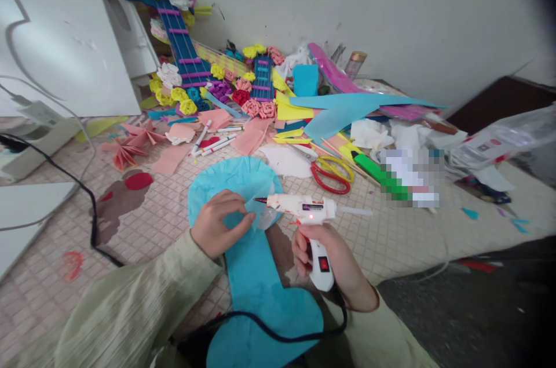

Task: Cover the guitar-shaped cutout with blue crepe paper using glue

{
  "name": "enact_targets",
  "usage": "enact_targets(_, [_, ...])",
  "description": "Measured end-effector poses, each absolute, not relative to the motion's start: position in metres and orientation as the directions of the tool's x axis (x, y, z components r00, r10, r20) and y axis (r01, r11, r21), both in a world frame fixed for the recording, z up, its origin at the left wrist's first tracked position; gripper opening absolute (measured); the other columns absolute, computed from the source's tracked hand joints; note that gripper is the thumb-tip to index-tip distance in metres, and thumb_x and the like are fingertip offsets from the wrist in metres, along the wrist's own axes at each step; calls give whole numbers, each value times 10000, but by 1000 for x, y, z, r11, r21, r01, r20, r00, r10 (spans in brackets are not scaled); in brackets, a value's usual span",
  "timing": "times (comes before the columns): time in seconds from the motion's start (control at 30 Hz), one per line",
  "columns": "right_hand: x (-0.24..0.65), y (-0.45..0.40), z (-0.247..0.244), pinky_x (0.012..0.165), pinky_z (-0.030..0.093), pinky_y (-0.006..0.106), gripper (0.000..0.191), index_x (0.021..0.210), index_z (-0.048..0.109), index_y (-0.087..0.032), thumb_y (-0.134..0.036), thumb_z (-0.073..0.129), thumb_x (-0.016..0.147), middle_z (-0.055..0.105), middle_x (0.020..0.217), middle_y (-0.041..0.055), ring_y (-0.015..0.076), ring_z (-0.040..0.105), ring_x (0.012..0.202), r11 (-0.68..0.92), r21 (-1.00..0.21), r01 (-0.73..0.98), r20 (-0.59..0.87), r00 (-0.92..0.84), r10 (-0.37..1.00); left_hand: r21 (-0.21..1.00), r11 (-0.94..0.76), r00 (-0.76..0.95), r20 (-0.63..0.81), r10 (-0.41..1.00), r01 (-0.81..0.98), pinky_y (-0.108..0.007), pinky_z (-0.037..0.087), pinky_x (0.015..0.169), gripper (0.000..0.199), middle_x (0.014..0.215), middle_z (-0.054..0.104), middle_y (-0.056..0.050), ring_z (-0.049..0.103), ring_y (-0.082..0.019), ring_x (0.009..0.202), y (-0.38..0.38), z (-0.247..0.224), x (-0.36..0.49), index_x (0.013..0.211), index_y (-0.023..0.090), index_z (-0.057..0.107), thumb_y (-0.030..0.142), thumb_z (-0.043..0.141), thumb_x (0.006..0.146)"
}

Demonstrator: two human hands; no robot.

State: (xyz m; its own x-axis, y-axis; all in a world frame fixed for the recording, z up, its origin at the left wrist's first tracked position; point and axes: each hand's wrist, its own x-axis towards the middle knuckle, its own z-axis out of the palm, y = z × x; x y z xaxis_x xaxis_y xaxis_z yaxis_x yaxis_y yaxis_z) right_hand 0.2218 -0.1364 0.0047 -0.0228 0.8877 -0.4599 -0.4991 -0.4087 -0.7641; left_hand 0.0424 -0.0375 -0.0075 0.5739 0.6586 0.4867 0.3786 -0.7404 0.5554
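Note:
My right hand (332, 258) is wrapped round the grip of a white hot glue gun (295, 206). Its light glows, and a clear glue stick (354, 211) juts from the back. The dark nozzle points left, close to my left hand (223, 222). With thumb and fingers pinched, my left hand holds thin blue paper (260, 191) at the rounded end of a large light-blue paper shape (249, 266). This shape has a round, crinkled top, a straight neck and a wide lobed bottom near my lap. The glue gun's black cord (278, 333) crosses over the lower lobe.
Red-handled scissors (330, 177) lie behind the glue gun, beside a green marker-like tube (377, 174). Paper-flower-covered guitar shapes (185, 49) lean at the wall. Salmon paper scraps (171, 159) and pens (217, 145) are scattered about. A power strip (39, 148) sits on the left.

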Motion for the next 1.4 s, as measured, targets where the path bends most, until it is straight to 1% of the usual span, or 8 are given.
enact_targets(0.37, [225,-131,2,338,292,200,299,440,478,-152,-380,578,607,461,379,-30,98,472,311,-407,-775,-483,-469,10,883,560,-740,577,485,657,373,-309,475,638,181,653,588,-41,557,-163,690,-37,-9,43,603,173,544,231,561,773])
enact_targets(0.6, [231,-133,-3,353,295,198,293,462,494,-145,-366,579,634,477,403,-19,90,460,333,-367,-808,-460,-450,80,890,532,-759,583,501,640,375,-317,481,632,165,672,603,-46,564,-166,687,-37,-9,42,614,173,546,224,563,770])
enact_targets(0.8, [244,-152,-10,379,307,198,284,530,521,-147,-379,599,673,504,478,-15,84,456,376,-266,-773,-577,-422,154,893,475,-815,614,548,569,331,-342,473,679,99,743,627,-66,574,-174,720,-38,-13,45,667,166,566,194,566,762])
enact_targets(0.97, [251,-169,-9,387,310,201,242,541,538,-157,-344,590,684,484,511,-9,82,433,408,-149,-767,-624,-377,251,892,480,-829,696,489,525,288,-357,433,712,88,787,637,-61,561,-176,757,-39,-18,51,705,167,581,219,557,772])
enact_targets(1.1, [252,-173,-9,391,314,191,226,549,549,-160,-332,593,690,474,524,-5,78,428,429,-104,-756,-646,-350,265,898,506,-816,753,412,513,279,-373,375,758,163,855,635,-49,543,-182,818,-41,-20,53,787,197,633,271,492,824])
enact_targets(1.2, [253,-175,-12,393,309,194,234,555,541,-160,-336,573,706,465,531,-6,77,431,425,-103,-753,-650,-346,259,902,509,-814,764,396,509,278,-377,347,771,220,879,629,-49,533,-182,841,-40,-19,52,831,207,651,255,438,856])
enact_targets(1.3, [254,-174,-15,392,307,194,241,559,533,-157,-341,560,713,459,537,-6,76,431,427,-93,-757,-646,-340,268,901,492,-803,742,388,547,336,-377,343,765,218,913,632,-58,531,-191,864,-37,-12,52,875,200,642,256,432,863])
enact_targets(1.4, [257,-172,-17,394,317,191,243,558,528,-157,-344,562,710,458,538,-7,75,423,438,-64,-757,-650,-324,290,901,426,-794,747,323,581,434,-392,342,774,232,1000,627,-60,524,-211,928,-32,-2,53,968,209,617,264,412,874])
